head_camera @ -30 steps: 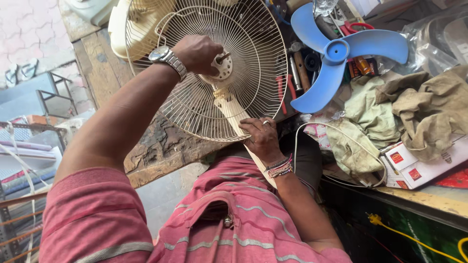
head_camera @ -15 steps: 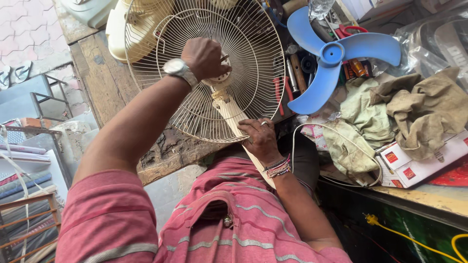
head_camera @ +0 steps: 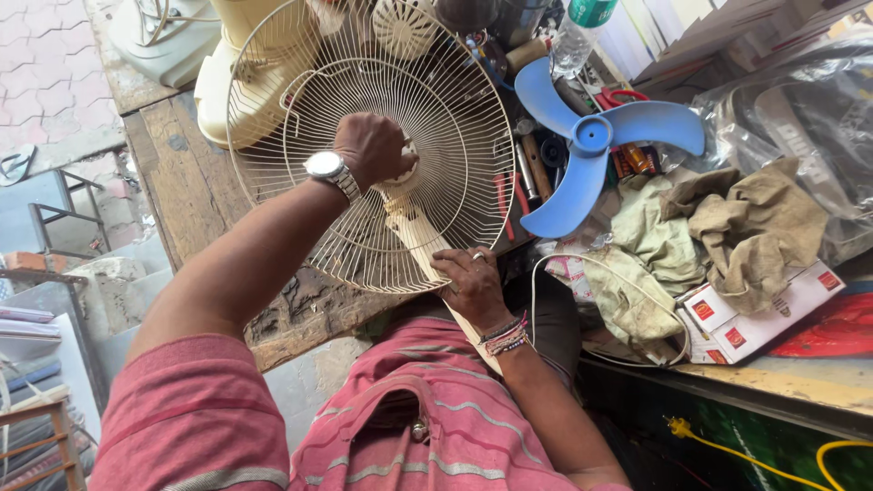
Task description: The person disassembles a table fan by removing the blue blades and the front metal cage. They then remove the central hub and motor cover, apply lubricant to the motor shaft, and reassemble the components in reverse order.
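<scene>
With the left hand (head_camera: 368, 145) clenched on the fan hub (head_camera: 400, 177) at frame centre, the right hand (head_camera: 468, 286) grasping the cream stem (head_camera: 420, 244) should brace it steady.

At the right of the frame, below the middle, a flat white carton (head_camera: 759, 314) lies on the desk (head_camera: 800, 382), long and rectangular, with small red square labels on its near side and at its ends. A crumpled tan cloth (head_camera: 755, 227) overlaps its upper edge. At the top of the frame, right of centre, stands a clear plastic bottle (head_camera: 577, 41) with a green label band around it, cut off by the frame's edge. In the upper right corner lies a brown cardboard box (head_camera: 727, 36), only partly in view, and below it a clear plastic bag (head_camera: 818, 118) wraps something dark.
</scene>
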